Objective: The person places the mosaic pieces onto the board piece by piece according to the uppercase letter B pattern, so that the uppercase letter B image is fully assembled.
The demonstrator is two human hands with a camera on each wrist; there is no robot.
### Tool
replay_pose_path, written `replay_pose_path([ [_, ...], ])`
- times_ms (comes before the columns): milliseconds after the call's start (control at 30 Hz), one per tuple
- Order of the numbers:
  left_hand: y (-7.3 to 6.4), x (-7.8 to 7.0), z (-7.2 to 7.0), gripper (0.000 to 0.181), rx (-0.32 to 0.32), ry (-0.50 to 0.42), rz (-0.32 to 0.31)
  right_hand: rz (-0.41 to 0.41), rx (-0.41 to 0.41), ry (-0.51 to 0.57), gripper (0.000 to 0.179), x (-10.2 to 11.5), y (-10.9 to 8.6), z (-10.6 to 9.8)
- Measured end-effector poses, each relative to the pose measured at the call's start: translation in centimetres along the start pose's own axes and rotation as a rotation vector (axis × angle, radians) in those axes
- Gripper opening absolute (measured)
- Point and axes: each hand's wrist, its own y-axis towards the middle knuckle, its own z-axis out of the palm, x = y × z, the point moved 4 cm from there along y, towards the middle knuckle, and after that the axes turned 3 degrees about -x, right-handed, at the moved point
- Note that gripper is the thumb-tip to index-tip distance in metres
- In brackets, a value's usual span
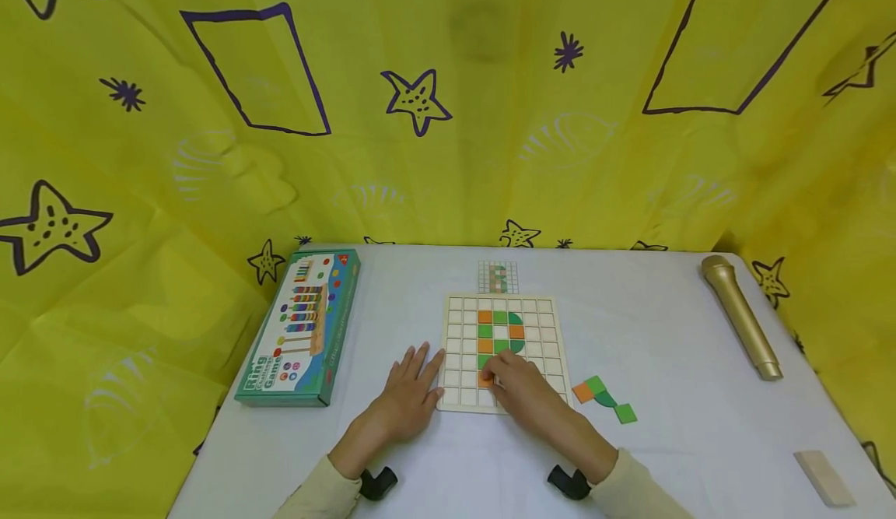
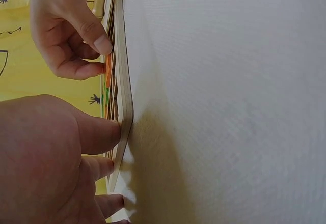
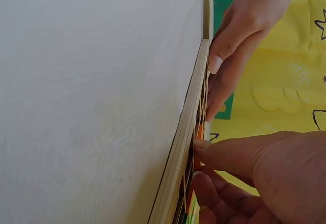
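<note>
A wooden grid board (image 1: 456, 363) lies on the table, with orange, green and dark green tiles set in its cells in a P-like shape. Over its lower middle, my right hand (image 1: 521, 391) pinches an orange tile (image 1: 484, 380) at the bottom of the tile column. The right wrist view shows that hand's thumb and fingertips at the orange tile (image 3: 199, 132), low against the grid. My left hand (image 1: 409, 402) rests with spread fingers at the board's left edge. In the left wrist view, its thumb touches the board's rim (image 2: 125, 99).
Right of the board lie loose tiles, among them a green square (image 1: 626, 414) and an orange one (image 1: 582, 392). A small pattern card (image 1: 498, 278) is behind the board. A game box (image 1: 301, 332) lies left; a gold microphone (image 1: 742, 317) and a wooden block (image 1: 824, 478) lie right.
</note>
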Motion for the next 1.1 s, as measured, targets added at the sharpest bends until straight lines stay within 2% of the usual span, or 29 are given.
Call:
replay_pose_path([
  [267,-0.2,-0.6,-0.5,0.060,0.008,0.011,0.001,-0.131,-0.048,-0.042,0.013,0.0,-0.2,-0.5],
  [333,-0.1,-0.6,-0.6,0.061,0.011,0.008,0.000,-0.124,-0.043,-0.040,0.012,-0.2,-0.3,-0.6],
  [500,0.0,-0.2,-0.2,0.062,0.003,-0.004,0.003,0.000,0.003,-0.011,0.015,-1.7,-1.0,-1.5],
  [667,0.1,0.4,0.6,0.062,-0.019,0.010,0.003,0.121,0.018,0.031,0.008,-4.4,-2.1,-3.7],
  [800,0.0,0.0,0.2,0.062,-0.021,-0.010,0.015,0.211,0.024,0.089,0.011,-7.2,-3.1,-6.0],
  [933,-0.1,-0.4,-0.3,0.061,-0.012,-0.005,0.016,0.272,0.018,0.094,0.015,-9.9,-4.0,-7.9],
  [1100,-0.2,-0.7,-0.5,0.061,0.003,0.016,0.000,0.349,0.085,0.107,0.020,-12.3,-5.1,-9.6],
])
